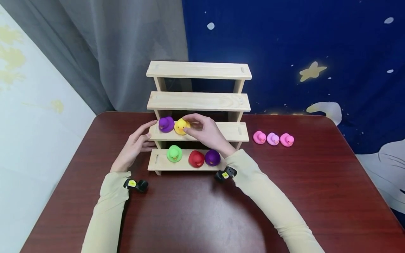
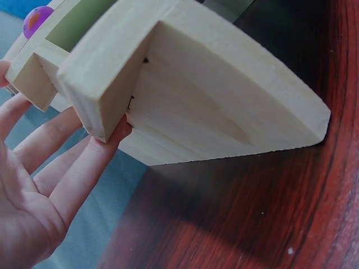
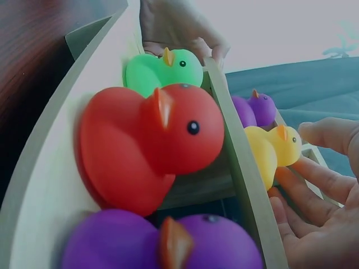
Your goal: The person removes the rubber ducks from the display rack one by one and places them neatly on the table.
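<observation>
- Right hand (image 1: 207,131): my fingers are drawn in, pinching the yellow duck (image 1: 180,126) on the second shelf up (image 1: 229,131), just beside a purple duck (image 1: 166,124).
- Left hand (image 1: 131,147): fingers spread, nearly straight, touching the left end of the wooden stand (image 1: 197,100).
- Left wrist view shows the stand's broad side panel (image 2: 213,106), hidden from the head view.
- Only the head view shows three pinkish ducks (image 1: 273,139) on the worktop (image 1: 316,182).

The left wrist view's edge crops the left hand (image 2: 36,204).
</observation>
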A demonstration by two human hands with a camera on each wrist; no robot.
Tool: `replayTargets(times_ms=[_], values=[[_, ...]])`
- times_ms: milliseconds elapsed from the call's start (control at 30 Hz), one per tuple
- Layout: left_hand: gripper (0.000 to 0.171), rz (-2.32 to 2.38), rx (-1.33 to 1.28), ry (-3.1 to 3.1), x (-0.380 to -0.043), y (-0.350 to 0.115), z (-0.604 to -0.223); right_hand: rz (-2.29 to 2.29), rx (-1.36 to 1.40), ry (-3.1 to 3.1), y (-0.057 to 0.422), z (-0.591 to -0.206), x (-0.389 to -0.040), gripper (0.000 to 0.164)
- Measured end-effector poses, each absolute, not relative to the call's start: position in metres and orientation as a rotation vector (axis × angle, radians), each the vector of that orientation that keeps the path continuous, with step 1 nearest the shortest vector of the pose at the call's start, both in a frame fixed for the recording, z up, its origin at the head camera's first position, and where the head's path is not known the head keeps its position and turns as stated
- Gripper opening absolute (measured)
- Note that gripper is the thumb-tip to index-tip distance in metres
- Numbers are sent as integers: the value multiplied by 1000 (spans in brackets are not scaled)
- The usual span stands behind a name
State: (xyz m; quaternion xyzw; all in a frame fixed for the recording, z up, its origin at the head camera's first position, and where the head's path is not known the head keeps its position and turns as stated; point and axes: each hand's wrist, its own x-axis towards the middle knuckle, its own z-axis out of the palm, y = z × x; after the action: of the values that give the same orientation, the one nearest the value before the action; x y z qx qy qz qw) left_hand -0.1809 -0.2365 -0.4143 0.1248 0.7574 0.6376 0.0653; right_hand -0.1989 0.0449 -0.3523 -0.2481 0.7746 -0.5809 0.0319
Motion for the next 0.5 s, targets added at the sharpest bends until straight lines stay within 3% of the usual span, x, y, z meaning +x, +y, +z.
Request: replayTargets(times_ms=[500], values=[[45,1938,392,2291,-180,-235,-414,-1819,-705,2432,38,-354,-197,26]])
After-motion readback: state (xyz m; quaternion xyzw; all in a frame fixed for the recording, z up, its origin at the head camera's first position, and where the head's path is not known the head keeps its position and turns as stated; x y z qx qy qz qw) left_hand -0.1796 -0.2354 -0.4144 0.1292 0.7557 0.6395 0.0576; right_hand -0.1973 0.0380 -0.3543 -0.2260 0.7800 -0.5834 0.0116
